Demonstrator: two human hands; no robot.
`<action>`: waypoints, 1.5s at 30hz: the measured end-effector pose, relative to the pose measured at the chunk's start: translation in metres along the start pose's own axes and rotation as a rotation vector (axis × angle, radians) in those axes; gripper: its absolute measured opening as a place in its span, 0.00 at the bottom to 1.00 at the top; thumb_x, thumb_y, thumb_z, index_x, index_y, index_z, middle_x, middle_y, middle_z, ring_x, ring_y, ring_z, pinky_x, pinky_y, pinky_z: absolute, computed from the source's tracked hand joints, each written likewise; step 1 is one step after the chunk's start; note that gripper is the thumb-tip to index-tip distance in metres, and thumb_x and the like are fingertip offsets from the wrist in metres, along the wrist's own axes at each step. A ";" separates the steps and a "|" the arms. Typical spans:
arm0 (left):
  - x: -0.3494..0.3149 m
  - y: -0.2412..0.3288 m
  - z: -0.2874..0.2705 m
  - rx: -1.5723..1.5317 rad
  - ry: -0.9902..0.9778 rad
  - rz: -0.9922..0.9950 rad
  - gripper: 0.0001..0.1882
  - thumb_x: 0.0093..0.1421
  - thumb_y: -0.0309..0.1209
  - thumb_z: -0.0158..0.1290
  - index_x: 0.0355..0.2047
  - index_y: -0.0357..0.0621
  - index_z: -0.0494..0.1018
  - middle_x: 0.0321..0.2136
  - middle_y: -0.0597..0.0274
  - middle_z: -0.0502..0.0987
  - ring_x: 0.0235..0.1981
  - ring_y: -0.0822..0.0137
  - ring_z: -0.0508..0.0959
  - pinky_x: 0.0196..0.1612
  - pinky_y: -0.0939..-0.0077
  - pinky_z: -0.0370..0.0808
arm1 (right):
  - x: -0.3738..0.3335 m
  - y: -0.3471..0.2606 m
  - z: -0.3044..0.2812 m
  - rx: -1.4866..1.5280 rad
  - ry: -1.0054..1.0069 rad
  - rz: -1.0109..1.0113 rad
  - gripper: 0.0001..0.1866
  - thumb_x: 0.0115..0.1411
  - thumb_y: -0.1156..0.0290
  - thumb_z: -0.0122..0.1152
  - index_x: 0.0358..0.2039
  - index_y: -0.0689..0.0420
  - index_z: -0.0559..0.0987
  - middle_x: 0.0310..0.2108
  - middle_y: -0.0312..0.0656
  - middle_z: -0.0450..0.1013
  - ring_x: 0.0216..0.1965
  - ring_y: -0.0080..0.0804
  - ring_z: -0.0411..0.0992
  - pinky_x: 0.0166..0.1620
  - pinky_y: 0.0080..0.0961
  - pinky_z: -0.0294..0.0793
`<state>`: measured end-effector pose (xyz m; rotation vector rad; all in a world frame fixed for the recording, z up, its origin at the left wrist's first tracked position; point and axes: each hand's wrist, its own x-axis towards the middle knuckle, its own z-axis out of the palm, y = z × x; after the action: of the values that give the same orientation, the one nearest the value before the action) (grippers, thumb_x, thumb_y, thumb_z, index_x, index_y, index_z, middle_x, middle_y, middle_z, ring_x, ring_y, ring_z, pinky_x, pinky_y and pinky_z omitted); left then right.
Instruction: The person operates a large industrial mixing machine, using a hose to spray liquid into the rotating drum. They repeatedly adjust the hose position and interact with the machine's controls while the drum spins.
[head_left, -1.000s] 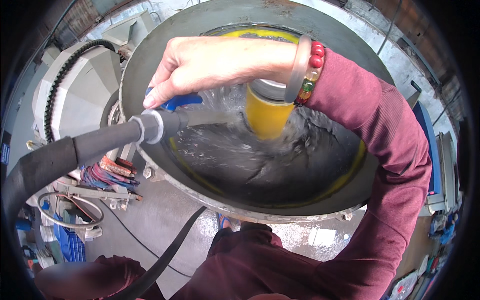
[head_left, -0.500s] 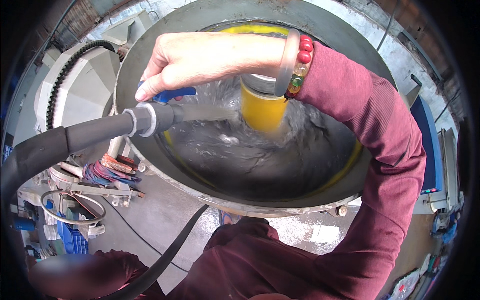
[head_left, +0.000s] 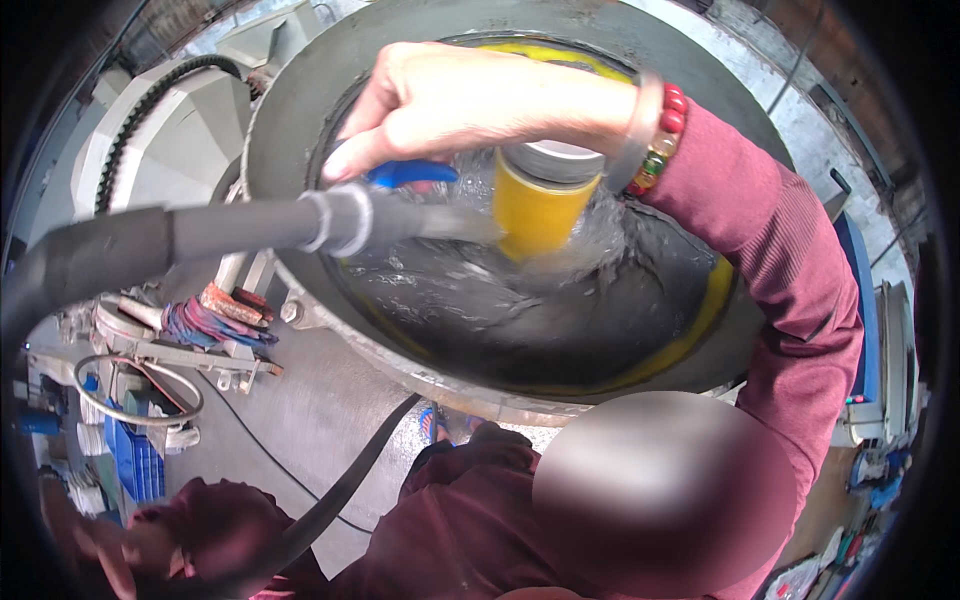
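My right hand [head_left: 470, 100] reaches across a big round grey metal tub [head_left: 290, 120], fingers closed on a blue valve lever [head_left: 410, 173]. The lever sits on the metal nozzle [head_left: 340, 220] of a thick black hose [head_left: 120, 250] that enters from the left. Water sprays from the nozzle onto a yellow cylinder with a grey cap [head_left: 540, 205] at the tub's centre and swirls over the dark tub floor. My left hand [head_left: 95, 550] shows dimly at the lower left edge beyond a maroon sleeve; its grip is unclear.
A yellow band [head_left: 715, 290] runs around the tub's inner wall. Left of the tub stand a white machine housing with a black toothed belt [head_left: 150, 100], bundled coloured wires [head_left: 215, 325], a metal ring and a blue crate [head_left: 130, 460]. A thin black hose [head_left: 350, 470] hangs below the tub.
My right hand and the nozzle have shifted slightly up and right over the tub. Water keeps spraying onto the yellow cylinder.
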<state>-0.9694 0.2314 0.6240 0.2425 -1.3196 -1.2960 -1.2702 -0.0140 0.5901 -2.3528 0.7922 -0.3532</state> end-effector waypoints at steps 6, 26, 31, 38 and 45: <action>0.028 -0.054 0.005 0.551 -0.366 0.236 0.55 0.46 0.17 0.56 0.66 0.40 0.31 0.53 0.36 0.59 0.38 0.61 0.76 0.36 0.63 0.84 | 0.028 0.023 -0.009 -0.189 0.141 0.394 0.26 0.59 0.47 0.55 0.20 0.59 0.79 0.13 0.40 0.71 0.14 0.27 0.68 0.20 0.28 0.67; -0.111 0.101 -0.190 1.187 0.680 0.667 0.41 0.50 0.15 0.45 0.67 0.43 0.51 0.57 0.45 0.66 0.43 0.62 0.78 0.38 0.77 0.79 | 0.161 -0.234 0.051 -0.550 -0.143 -0.321 0.36 0.56 0.53 0.60 0.63 0.55 0.64 0.43 0.44 0.71 0.43 0.31 0.70 0.46 0.27 0.72; -0.116 0.150 -0.300 1.296 0.573 0.589 0.39 0.46 0.12 0.49 0.62 0.37 0.57 0.48 0.44 0.71 0.36 0.58 0.83 0.34 0.71 0.80 | 0.314 -0.305 0.203 -0.493 -0.316 -0.589 0.46 0.49 0.60 0.72 0.67 0.52 0.59 0.52 0.49 0.70 0.54 0.35 0.67 0.54 0.31 0.69; -0.135 0.201 -0.387 1.501 0.631 0.465 0.42 0.52 0.20 0.51 0.66 0.40 0.47 0.37 0.45 0.77 0.38 0.56 0.82 0.42 0.65 0.78 | 0.422 -0.347 0.427 1.071 -0.203 -0.469 0.05 0.56 0.77 0.58 0.31 0.62 0.71 0.20 0.35 0.66 0.19 0.24 0.64 0.24 0.21 0.66; -0.244 0.305 -0.464 1.826 0.754 -0.393 0.44 0.57 0.59 0.53 0.66 0.48 0.56 0.51 0.35 0.72 0.53 0.47 0.74 0.55 0.60 0.70 | 0.566 -0.362 0.484 1.115 -0.119 -0.475 0.10 0.53 0.83 0.54 0.36 0.60 0.69 0.15 0.33 0.59 0.11 0.21 0.56 0.14 0.21 0.58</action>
<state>-0.3689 0.2943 0.5642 2.0505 -1.3770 0.1891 -0.4570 0.0922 0.4766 -1.4255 -0.0895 -0.6361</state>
